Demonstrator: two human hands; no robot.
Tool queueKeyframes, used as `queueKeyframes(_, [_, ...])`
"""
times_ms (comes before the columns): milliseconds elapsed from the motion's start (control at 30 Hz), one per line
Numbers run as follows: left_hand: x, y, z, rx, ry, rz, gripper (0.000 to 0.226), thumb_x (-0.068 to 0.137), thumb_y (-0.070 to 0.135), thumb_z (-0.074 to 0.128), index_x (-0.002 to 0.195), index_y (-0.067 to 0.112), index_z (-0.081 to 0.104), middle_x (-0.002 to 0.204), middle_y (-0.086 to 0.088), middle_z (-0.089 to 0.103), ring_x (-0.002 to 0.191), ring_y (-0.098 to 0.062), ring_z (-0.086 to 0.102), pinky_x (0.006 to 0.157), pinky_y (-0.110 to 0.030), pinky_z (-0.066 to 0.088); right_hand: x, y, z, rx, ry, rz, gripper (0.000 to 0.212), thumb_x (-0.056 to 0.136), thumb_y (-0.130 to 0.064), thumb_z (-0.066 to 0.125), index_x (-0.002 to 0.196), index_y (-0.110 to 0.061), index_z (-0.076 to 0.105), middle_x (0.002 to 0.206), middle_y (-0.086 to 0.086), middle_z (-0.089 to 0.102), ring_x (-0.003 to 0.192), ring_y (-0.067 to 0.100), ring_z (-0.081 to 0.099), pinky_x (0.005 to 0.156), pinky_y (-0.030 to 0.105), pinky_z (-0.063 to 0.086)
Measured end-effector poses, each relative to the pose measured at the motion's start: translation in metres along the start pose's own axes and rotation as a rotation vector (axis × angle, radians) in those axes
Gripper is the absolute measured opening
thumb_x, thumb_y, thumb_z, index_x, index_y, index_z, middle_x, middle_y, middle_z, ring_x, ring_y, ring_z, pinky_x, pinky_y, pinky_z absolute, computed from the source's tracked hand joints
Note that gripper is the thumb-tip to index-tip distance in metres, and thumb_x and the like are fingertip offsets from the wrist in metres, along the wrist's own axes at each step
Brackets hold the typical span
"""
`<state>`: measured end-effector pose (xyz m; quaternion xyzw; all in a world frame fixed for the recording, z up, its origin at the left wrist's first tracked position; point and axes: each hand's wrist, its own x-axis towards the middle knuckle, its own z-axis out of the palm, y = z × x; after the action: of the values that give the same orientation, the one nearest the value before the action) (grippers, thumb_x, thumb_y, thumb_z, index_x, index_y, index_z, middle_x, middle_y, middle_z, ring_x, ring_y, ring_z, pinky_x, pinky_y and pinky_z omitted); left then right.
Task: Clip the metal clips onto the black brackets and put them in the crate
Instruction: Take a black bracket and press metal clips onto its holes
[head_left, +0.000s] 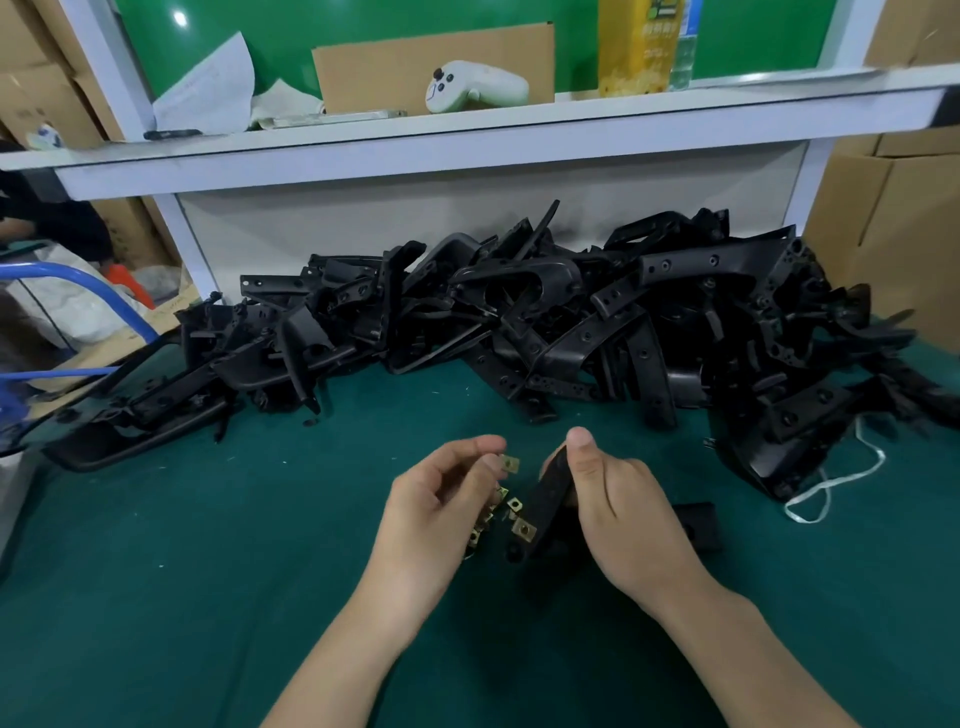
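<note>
Clipping over table (208, 571) | bracket pile (519, 322) behind | right hand (623, 519) fingers curl round black bracket (545, 499) | left hand (441, 509) fingers pinch metal clip (510, 463) just beside it, spares (480, 525) in palm | risk: loosened pinch likely drops clip, spares spill
</note>
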<state>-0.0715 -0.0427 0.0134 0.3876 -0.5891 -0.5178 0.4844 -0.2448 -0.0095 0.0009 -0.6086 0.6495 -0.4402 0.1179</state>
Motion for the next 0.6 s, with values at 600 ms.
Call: queueKeyframes(600, [-0.0019,-0.0001,0.0029,-0.015,-0.138,-0.064,0.011,0.09,0.031,0.07,0.097,0.034,0.078,0.081,0.009,0.074,0.076,-0.002,0.067,0.072,-0.011,0.049,0.0031,-0.0049,0.0014,0.076,0.018,-0.029,0.063,0.093,-0.061,0.018,0.048,-0.019,0.026,0.041,-0.001,0.032,0.039,0.013,0.031,0.046,0.03,0.031])
